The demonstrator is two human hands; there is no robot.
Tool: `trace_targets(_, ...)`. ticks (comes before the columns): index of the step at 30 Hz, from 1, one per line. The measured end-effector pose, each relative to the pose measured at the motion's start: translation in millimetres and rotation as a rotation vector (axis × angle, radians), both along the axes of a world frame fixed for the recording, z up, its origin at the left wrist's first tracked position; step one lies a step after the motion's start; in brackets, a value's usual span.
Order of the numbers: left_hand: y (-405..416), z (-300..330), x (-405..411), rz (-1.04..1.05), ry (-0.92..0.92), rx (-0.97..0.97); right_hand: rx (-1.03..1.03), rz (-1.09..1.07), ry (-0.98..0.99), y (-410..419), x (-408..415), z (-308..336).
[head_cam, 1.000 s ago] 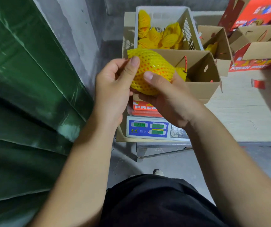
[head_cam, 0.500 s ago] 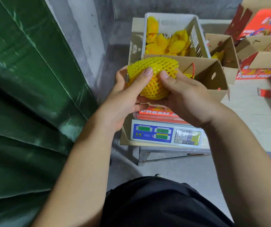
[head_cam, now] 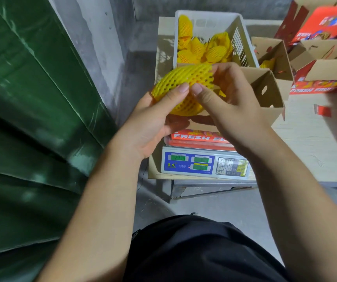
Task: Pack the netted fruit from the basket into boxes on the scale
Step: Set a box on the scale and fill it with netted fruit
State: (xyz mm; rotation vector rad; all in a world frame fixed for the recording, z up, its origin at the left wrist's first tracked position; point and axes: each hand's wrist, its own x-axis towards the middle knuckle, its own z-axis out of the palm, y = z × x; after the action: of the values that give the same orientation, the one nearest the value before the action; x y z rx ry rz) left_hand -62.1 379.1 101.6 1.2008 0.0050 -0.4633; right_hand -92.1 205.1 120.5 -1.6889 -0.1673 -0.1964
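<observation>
Head view, looking down over a bench. Both hands hold one netted fruit (head_cam: 186, 86) in yellow foam mesh, raised above the near edge of the open box (head_cam: 265, 92) that stands on the scale (head_cam: 204, 163).

Left hand (head_cam: 153, 123) — palm up under the fruit's near left side, fingers curled beneath it, thumb laid across the mesh on top. Right hand (head_cam: 230, 104) — thumb pressed on the mesh, its tip just beside the left thumb tip; its fingers curl round the far right end of the fruit and grip the netting there. The fruit lies tilted, left end lower.

The box is brown card with a red printed panel reading "FRESH F…" on its front, flaps up. What lies inside it is hidden by the hands. The scale has a blue front with three green readouts and a keypad at right; the digits are too blurred to read.

Behind the box: a white slotted basket (head_cam: 243, 41) holding more netted fruit. To its right, a second open box (head_cam: 275, 58) with a netted fruit showing inside, and red-printed cartons (head_cam: 322, 27) — blurred. Green tarpaulin (head_cam: 31, 119) fills the left side.
</observation>
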Motion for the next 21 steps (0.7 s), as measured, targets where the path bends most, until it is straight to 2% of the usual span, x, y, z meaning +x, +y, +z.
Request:
trace_targets(2,2.6,0.8,1.1,0.056,0.017,-0.024,0.038,0.012,-0.007,1.4,1.3,-1.2)
trace_targets(4,4.7,2.2,1.8,0.074,0.021,-0.025,-0.026,0.007,-0.034,2.2,3.8,-3.1)
trace_targets(7,5.8,1.6,0.7,0.033,0.034,0.013,-0.115,-0.037,-0.073,5.1,4.3,-3.8)
trace_targets(13,2.4,-1.3,-2.9,-0.043,0.026,-0.011,-0.150,-0.101,-0.073,1.3,3.4,-7.1)
trace_targets(15,-2.7,-0.6,-3.3,-0.044,0.010,-0.021,-0.072,-0.085,0.039,-3.1,6.1,-11.0)
trace_targets(18,-14.1,5.0,-2.8,-0.035,-0.027,-0.093,0.160,0.041,0.247,-6.5,5.8,-13.1)
trace_targets(21,-25.7,11.4,-1.4,-0.026,-0.050,-0.134,0.333,0.158,0.299,-13.3,4.2,-13.4)
